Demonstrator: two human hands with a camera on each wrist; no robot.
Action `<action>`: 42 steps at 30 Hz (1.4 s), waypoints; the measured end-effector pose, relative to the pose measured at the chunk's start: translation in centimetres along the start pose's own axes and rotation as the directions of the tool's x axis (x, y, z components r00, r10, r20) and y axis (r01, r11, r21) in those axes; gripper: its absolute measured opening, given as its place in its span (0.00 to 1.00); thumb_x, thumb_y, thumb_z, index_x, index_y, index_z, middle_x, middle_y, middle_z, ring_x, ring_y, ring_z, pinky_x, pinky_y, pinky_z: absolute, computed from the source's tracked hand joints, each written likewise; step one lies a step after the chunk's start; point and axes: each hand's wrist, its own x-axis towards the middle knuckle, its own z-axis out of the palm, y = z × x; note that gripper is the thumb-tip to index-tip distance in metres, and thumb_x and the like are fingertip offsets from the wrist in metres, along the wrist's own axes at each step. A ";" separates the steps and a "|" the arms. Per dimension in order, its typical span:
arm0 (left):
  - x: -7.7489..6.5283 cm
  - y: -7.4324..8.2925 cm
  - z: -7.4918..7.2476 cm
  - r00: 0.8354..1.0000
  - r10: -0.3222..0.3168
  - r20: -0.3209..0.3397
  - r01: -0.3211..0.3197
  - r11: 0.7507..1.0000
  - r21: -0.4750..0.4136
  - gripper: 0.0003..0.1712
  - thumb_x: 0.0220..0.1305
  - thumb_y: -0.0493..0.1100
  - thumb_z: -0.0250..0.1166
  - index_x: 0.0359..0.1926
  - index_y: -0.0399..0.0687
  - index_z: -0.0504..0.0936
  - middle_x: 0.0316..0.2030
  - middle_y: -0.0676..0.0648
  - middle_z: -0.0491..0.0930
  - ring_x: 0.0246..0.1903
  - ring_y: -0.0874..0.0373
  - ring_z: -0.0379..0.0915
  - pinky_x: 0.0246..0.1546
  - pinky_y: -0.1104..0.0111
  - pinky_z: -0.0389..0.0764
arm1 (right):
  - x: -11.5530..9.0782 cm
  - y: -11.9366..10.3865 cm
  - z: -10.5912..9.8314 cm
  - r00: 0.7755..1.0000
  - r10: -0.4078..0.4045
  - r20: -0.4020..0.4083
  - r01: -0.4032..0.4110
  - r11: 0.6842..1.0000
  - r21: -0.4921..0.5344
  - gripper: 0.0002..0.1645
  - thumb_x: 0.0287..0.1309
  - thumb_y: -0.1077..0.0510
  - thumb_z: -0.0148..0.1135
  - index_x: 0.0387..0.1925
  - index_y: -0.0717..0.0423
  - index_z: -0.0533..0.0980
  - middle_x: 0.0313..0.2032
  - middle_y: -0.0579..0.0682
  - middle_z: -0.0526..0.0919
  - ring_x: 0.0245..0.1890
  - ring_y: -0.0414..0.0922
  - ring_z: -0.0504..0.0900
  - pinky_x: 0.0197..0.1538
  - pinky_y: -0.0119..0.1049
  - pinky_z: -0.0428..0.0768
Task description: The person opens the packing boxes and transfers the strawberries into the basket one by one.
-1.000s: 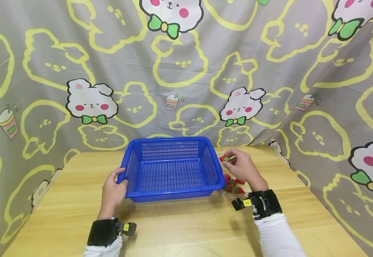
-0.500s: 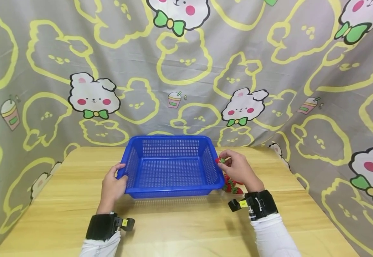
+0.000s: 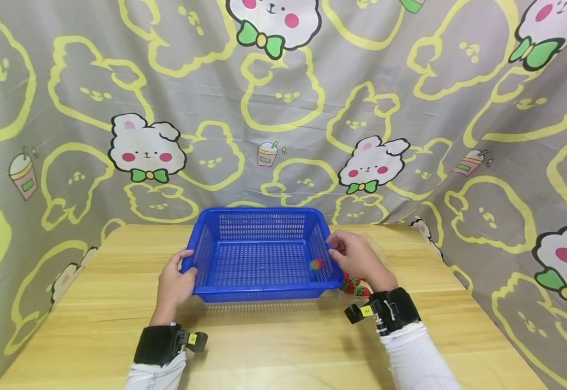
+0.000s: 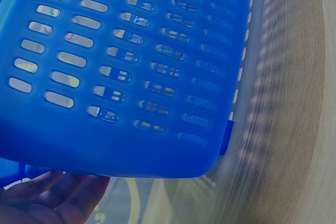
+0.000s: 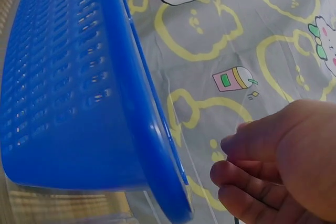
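Observation:
A blue plastic basket (image 3: 264,291) with slotted walls stands on the table. My left hand (image 3: 176,281) grips its left rim; in the left wrist view, its fingers (image 4: 68,198) show under the basket's edge. A strawberry (image 3: 316,264), red and green and blurred, is inside the basket near the right wall, apart from my hands. Over the right rim is my right hand (image 3: 356,257), and in the right wrist view nothing shows between its loosely bent fingers (image 5: 247,192). Several strawberries (image 3: 354,285) lie just outside the basket's right side, partly hidden by the basket and my right hand.
The light wooden table (image 3: 264,346) reaches toward me in front of the basket. A grey curtain (image 3: 215,108) with yellow outlines and white rabbits hangs behind and at both sides. Each wrist wears a black strap with a small camera.
My right hand moved left to the basket's right rim and let go of the strawberry it pinched. That strawberry is now inside the basket. My left hand keeps its grip on the rim.

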 end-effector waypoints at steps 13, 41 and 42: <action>0.1 -0.1 0.1 1.000 -0.022 0.007 0.022 1.000 -0.015 0.26 0.62 0.38 0.48 0.63 0.45 0.63 0.65 0.38 0.56 0.55 0.37 0.62 0.51 0.44 0.66 | 0.5 0.1 1.0 0.995 -0.079 0.059 0.082 0.995 -0.051 0.06 0.52 0.63 0.61 0.35 0.57 0.75 0.27 0.43 0.76 0.27 0.39 0.74 0.31 0.31 0.76; 0.4 -0.1 0.0 1.000 -0.012 -0.009 0.012 1.000 -0.008 0.26 0.61 0.37 0.49 0.62 0.44 0.65 0.67 0.48 0.54 0.60 0.41 0.58 0.54 0.46 0.63 | -1.1 4.2 -1.3 0.987 0.154 0.041 -0.149 0.983 -0.105 0.10 0.54 0.60 0.61 0.38 0.59 0.75 0.33 0.53 0.80 0.32 0.48 0.79 0.35 0.43 0.78; 0.4 0.0 0.1 1.000 -0.010 -0.007 0.010 1.000 -0.010 0.26 0.61 0.37 0.49 0.61 0.44 0.65 0.67 0.48 0.54 0.60 0.41 0.57 0.55 0.46 0.62 | -1.2 4.6 -1.4 0.984 0.172 0.055 -0.165 0.980 -0.116 0.10 0.54 0.60 0.60 0.38 0.60 0.75 0.33 0.54 0.79 0.32 0.49 0.79 0.35 0.44 0.78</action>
